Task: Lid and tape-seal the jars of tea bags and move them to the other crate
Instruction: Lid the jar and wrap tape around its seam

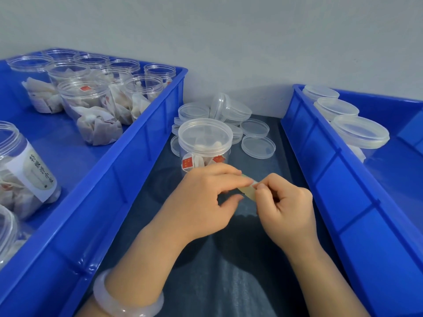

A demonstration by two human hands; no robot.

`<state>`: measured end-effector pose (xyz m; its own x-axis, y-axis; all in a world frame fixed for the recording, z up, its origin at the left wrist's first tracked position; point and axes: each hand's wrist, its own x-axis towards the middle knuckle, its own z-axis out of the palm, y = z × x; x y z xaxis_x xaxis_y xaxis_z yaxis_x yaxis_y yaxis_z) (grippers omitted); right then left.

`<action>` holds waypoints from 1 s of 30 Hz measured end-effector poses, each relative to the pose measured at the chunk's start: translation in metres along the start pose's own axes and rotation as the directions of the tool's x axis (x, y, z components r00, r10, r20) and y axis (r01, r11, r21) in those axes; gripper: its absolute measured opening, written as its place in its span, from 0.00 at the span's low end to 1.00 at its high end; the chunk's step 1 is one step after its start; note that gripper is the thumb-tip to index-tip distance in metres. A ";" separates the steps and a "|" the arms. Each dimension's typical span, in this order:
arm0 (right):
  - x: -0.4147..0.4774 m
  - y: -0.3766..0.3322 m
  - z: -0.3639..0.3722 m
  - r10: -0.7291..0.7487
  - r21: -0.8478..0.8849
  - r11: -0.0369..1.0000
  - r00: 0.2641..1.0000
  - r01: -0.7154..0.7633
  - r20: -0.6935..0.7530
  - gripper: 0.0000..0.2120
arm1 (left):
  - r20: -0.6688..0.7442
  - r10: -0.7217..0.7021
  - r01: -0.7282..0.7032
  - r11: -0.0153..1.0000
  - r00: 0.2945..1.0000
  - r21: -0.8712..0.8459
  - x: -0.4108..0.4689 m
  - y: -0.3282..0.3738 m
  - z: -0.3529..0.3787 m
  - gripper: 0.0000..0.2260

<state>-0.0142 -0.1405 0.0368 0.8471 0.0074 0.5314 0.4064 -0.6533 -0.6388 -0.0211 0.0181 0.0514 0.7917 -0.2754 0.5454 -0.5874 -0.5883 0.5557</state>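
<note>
Left hand (201, 200): fingers curled, thumb and forefinger pinching the left end of the tape strip (249, 192).
Right hand (286, 209): fingers curled, fingertips pinching the strip's right end; the two hands are almost touching.
Tape strip: short, pale and translucent, held between both hands above the table (229, 271), just in front of the lidded jar.
Lidded jar (204, 143): clear, upright, cap on, tea bags with red tags inside. It stands on the bare dark middle of the table, toward the far edge.
Loose lids (256, 143): a clear heap behind and beside the jar, at the table's far edge against the wall; one stands on edge.
Left crate (146, 124): blue, along the table's left side.
Open jars (91, 106): clustered in the left crate's far corner, uncapped, with tea bags in them.
Labelled jar (25, 170): uncapped, at the left crate's left side, white label facing out.
Right crate (320, 161): blue, along the table's right side.
Capped jars (359, 131): three in a row inside the right crate, by its near wall.
Bracelet (128, 296): pale, on the left wrist.
</note>
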 end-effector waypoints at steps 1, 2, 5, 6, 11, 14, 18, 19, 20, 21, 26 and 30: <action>0.000 0.000 -0.001 -0.008 -0.004 1.000 1.000 0.008 0.000 0.14 | -0.003 0.003 -0.003 1.000 1.000 0.001 0.000 -0.001 0.000 0.14; 0.001 0.000 -0.001 -0.019 -0.008 1.000 1.000 0.019 0.002 0.15 | -0.010 0.001 -0.001 1.000 1.000 0.000 0.001 -0.002 0.000 0.13; 0.001 -0.001 -0.002 -0.053 -0.027 0.998 0.998 0.054 0.031 0.17 | 0.031 -0.019 0.020 0.999 0.999 -0.040 0.003 -0.004 -0.003 0.12; 0.001 -0.001 -0.002 -0.062 -0.037 0.997 0.997 0.063 0.047 0.18 | 0.056 -0.026 0.029 0.998 0.998 -0.058 0.003 -0.005 -0.005 0.11; 0.000 0.001 -0.004 -0.029 -0.067 0.997 0.994 0.037 0.107 0.15 | 0.091 -0.123 0.133 0.985 0.988 -0.111 0.002 -0.005 -0.006 0.09; 0.001 -0.001 -0.004 0.015 -0.037 0.999 0.996 -0.012 0.091 0.13 | -0.027 -0.137 0.134 0.985 0.990 -0.111 0.001 -0.001 0.001 0.10; 0.001 -0.003 -0.004 0.029 -0.051 0.998 0.998 -0.026 0.061 0.13 | -0.149 -0.061 0.064 0.998 0.987 0.013 -0.001 0.003 0.007 0.02; 0.000 -0.004 -0.004 0.026 -0.066 0.998 0.998 -0.023 0.054 0.13 | -0.154 -0.060 0.067 0.997 0.986 0.046 -0.002 0.003 0.008 0.03; 0.000 -0.005 -0.003 0.029 -0.080 0.996 0.998 -0.025 0.049 0.12 | -0.159 -0.069 0.080 0.995 0.985 0.065 -0.003 0.004 0.010 0.04; -0.001 -0.005 -0.002 0.037 -0.087 0.996 0.998 -0.033 0.051 0.12 | -0.171 -0.084 0.098 0.993 0.982 0.073 -0.003 0.004 0.010 0.03; -0.001 0.000 0.001 0.183 0.004 0.982 0.957 -0.189 0.224 0.08 | -0.168 -0.178 0.194 0.978 0.969 0.081 -0.003 0.005 0.010 0.02; 0.002 0.005 0.001 0.257 -0.063 0.966 0.901 -0.251 0.350 0.11 | -0.112 -0.228 0.233 0.972 0.967 0.032 -0.005 0.006 0.010 0.05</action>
<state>-0.0103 -0.1436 0.0339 0.9874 0.1034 0.1201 0.1583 -0.6809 -0.7151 -0.0271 0.0081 0.0460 0.8808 -0.0472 0.4712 -0.3816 -0.6599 0.6472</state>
